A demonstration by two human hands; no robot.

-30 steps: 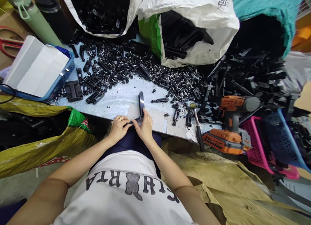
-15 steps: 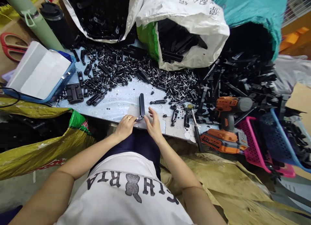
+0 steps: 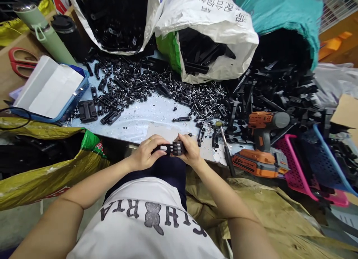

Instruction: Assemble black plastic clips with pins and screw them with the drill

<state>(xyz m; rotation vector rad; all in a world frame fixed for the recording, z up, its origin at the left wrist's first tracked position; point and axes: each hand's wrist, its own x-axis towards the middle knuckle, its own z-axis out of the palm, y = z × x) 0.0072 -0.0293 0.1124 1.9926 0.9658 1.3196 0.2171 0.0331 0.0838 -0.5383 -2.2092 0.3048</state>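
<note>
**Even pressure, 2 hands**

A black, ribbed plastic part spans 2 closed grips, left hand pinching 1 end, right hand around the ribbed end, at the pale-blue worktop's near edge. Holding both ends level should help.

The black part I hold looks like smooth plastic with a slight gloss. My shirt is matt cloth; right of centre in the frame, the hammer has a shiny metal shaft and the drill a dull plastic casing.
</note>
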